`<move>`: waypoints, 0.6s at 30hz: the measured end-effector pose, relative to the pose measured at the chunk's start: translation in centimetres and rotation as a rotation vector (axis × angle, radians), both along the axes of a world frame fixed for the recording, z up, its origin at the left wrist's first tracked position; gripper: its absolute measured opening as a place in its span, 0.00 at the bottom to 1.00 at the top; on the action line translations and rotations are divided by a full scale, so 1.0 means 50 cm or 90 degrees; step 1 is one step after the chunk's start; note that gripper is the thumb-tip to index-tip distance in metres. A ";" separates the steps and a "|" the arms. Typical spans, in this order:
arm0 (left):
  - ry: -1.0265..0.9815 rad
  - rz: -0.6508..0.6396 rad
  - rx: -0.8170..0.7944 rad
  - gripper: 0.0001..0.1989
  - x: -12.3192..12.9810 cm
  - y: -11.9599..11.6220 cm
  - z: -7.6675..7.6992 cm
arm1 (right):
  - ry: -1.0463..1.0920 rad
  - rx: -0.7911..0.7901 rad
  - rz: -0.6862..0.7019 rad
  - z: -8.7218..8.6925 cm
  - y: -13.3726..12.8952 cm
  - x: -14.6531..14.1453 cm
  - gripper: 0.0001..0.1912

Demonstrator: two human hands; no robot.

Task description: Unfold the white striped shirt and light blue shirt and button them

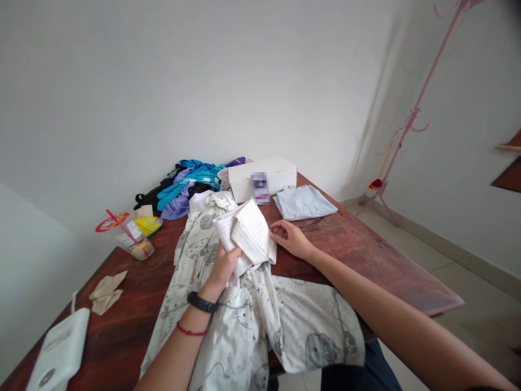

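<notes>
A white garment with thin stripes (254,233), folded into a loose bundle, is in my left hand (223,266), thumb on top and fingers hidden beneath. Close by its right edge is my right hand (291,239), fingers slightly curled and apart from the thumb; whether the fingertips touch the cloth is hard to make out. Under the bundle spreads a pale garment with grey cartoon cat prints (321,326), which hangs over the table's near edge.
A folded light-blue cloth (305,202) lies beside a white box (264,176) on the wooden table (386,271). Behind are piled blue, purple and black clothes (191,187). At left are a plastic cup (140,247), a crumpled napkin (108,293) and a white device (61,347). A pink coat stand (423,98) stands right.
</notes>
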State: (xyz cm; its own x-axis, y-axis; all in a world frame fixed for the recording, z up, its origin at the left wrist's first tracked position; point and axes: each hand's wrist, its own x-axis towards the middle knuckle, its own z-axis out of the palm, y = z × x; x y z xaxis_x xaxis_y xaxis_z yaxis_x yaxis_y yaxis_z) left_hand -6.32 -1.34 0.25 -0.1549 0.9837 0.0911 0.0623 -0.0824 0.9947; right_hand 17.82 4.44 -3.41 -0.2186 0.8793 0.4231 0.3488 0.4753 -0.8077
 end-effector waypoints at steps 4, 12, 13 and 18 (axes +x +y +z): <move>0.006 0.007 0.025 0.20 0.004 0.002 0.001 | 0.018 -0.003 0.025 0.011 -0.010 -0.004 0.13; 0.043 -0.046 0.085 0.28 0.011 0.002 0.013 | 0.050 -0.049 0.159 0.017 -0.027 -0.002 0.34; 0.050 -0.056 0.091 0.28 0.011 0.001 0.014 | 0.054 -0.062 0.178 0.016 -0.028 -0.001 0.37; 0.073 -0.086 0.114 0.30 0.012 -0.003 0.019 | 0.061 -0.090 0.213 0.020 -0.028 0.004 0.40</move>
State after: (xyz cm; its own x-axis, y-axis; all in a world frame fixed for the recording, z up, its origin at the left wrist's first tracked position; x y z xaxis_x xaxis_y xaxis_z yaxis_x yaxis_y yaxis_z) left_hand -5.74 -1.51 1.20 -0.0018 0.9614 0.2750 0.1502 -0.2716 0.9506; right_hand 18.00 3.04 -2.41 -0.4687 0.8176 0.3345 0.1137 0.4313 -0.8950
